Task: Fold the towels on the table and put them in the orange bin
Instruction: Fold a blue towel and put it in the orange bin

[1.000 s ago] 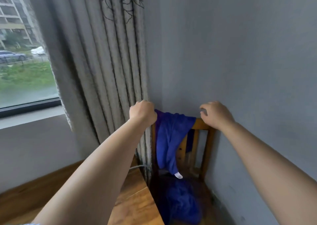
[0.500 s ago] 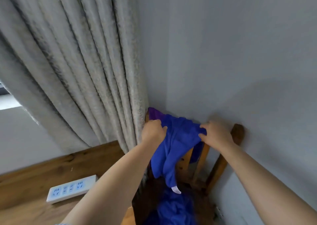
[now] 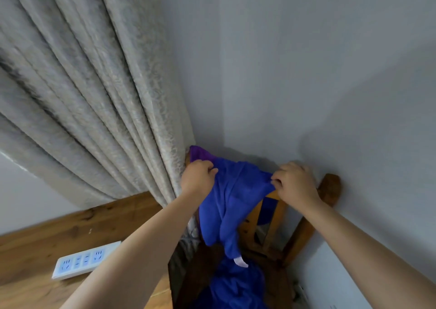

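Note:
A blue towel [image 3: 232,200] hangs over the top rail of a wooden chair [image 3: 330,187] in the room's corner, a white tag at its lower tip. My left hand [image 3: 197,180] pinches the towel's upper left edge. My right hand [image 3: 293,182] pinches its upper right edge against the rail. A purple cloth [image 3: 199,154] shows behind the left hand on the rail. More blue cloth [image 3: 236,285] lies bunched on the chair seat below. No orange bin is in view.
A grey patterned curtain [image 3: 94,96] hangs at the left, touching the chair. A wooden table [image 3: 35,249] at lower left carries a white power strip [image 3: 86,262]. Grey walls close in behind and to the right of the chair.
Both hands came down from the chair's top rail onto the blue towel and took hold of its upper edge. The view tilted down and left; the window is gone, the power strip appeared.

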### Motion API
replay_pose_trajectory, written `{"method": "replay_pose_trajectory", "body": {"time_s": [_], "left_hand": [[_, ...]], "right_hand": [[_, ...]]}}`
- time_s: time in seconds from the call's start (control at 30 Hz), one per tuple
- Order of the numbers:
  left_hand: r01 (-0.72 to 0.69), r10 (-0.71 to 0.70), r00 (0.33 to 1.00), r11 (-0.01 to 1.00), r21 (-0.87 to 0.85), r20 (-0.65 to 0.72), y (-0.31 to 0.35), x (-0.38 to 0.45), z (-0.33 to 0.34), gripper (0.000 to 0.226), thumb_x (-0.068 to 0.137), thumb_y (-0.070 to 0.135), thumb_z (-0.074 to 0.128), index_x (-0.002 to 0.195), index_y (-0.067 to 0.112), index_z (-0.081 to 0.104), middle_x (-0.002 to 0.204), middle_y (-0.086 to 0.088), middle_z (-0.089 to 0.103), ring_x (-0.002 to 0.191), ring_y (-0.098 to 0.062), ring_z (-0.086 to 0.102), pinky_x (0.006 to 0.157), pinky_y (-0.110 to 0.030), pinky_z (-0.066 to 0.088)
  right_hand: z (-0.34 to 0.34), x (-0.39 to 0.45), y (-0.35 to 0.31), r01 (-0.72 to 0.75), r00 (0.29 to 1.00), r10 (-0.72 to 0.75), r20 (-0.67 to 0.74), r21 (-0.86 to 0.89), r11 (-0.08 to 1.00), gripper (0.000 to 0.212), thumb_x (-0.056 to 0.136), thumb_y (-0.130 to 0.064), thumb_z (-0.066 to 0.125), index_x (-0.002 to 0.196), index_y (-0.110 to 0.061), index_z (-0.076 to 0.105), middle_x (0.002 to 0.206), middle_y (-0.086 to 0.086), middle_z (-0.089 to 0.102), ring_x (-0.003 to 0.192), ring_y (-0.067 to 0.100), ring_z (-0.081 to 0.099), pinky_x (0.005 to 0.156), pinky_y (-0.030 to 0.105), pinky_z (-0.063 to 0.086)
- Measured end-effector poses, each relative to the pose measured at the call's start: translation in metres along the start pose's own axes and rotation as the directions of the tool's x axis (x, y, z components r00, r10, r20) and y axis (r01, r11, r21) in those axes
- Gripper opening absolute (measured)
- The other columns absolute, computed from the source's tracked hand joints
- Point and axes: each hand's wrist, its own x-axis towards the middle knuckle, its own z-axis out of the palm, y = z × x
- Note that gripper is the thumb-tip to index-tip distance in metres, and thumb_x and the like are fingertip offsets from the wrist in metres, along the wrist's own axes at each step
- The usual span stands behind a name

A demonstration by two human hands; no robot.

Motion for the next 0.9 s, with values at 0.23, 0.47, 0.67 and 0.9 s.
{"method": "replay_pose_trajectory", "body": {"time_s": [0.23, 0.47, 0.67, 0.9], "left_hand": [[-0.062, 0.04, 0.997, 0.917, -0.393, -0.065, 0.049, -0.015, -0.039, 0.021, 0.086, 0.017, 0.06, 0.066, 0.011, 0.057, 0.063, -0.002, 0.052, 0.064, -0.014, 0.046, 0.065, -0.025, 0.037], [-0.137, -0.066, 0.96, 0.737, -0.662, -0.272, 0.069, -0.04, -0.114, 0.015, 0.084, 0.016, 0.064, 0.092, 0.003, 0.068, 0.063, 0.01, 0.054, 0.057, 0.0, 0.047, 0.049, 0.001, 0.036], [-0.139, -0.205, 0.9, 0.701, -0.699, -0.384, 0.001, -0.108, -0.181, 0.019, 0.084, 0.012, 0.063, 0.065, 0.014, 0.06, 0.055, 0.003, 0.046, 0.055, -0.009, 0.039, 0.055, -0.022, 0.034], [-0.078, -0.321, 0.817, 0.763, -0.642, -0.48, -0.12, -0.25, -0.267, 0.02, 0.083, 0.012, 0.063, 0.063, 0.018, 0.061, 0.059, 0.005, 0.055, 0.041, 0.006, 0.047, 0.052, -0.01, 0.038]], "right_hand": [[-0.062, 0.015, -0.017, -0.094, 0.932, 0.18, -0.316, 0.268, 0.959, 0.015, 0.084, -0.008, 0.059, 0.083, 0.002, 0.07, 0.085, 0.019, 0.067, 0.086, 0.035, 0.059, 0.078, 0.04, 0.042], [-0.138, 0.013, -0.077, 0.057, 0.844, 0.155, -0.513, 0.374, 0.925, 0.013, 0.083, -0.006, 0.059, 0.082, 0.003, 0.069, 0.085, 0.021, 0.065, 0.088, 0.035, 0.057, 0.08, 0.041, 0.04], [-0.166, -0.019, -0.157, 0.18, 0.812, 0.113, -0.573, 0.43, 0.885, 0.012, 0.081, -0.005, 0.06, 0.084, 0.001, 0.07, 0.084, 0.021, 0.067, 0.088, 0.036, 0.058, 0.083, 0.042, 0.04], [-0.161, -0.095, -0.313, 0.348, 0.839, -0.047, -0.543, 0.468, 0.812, 0.012, 0.079, -0.003, 0.06, 0.082, 0.002, 0.07, 0.086, 0.022, 0.067, 0.086, 0.037, 0.059, 0.077, 0.038, 0.04]]}}
